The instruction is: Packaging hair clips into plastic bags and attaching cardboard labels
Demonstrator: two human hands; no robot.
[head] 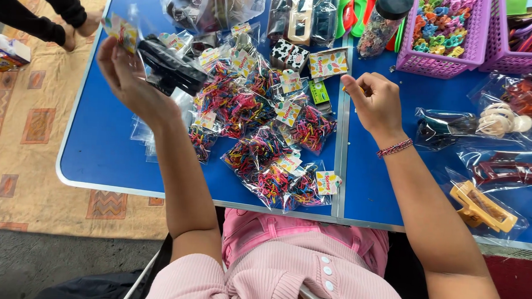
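Left hand (127,74) raised over table (101,155), fingers closed on clear packet (171,66) holding black clip, card header at fingertips. Pile of packets of coloured hair ties (260,137) sits mid-table, just right of it. Right hand (376,103) curled narrow, pinching something small (too hidden to name). Risk: slick plastic could slip from pinch grip, drop onto pile, scatter packets toward edge. Purple baskets (443,55) cut off at top; bagged claw clips (482,207) blurred by glare.
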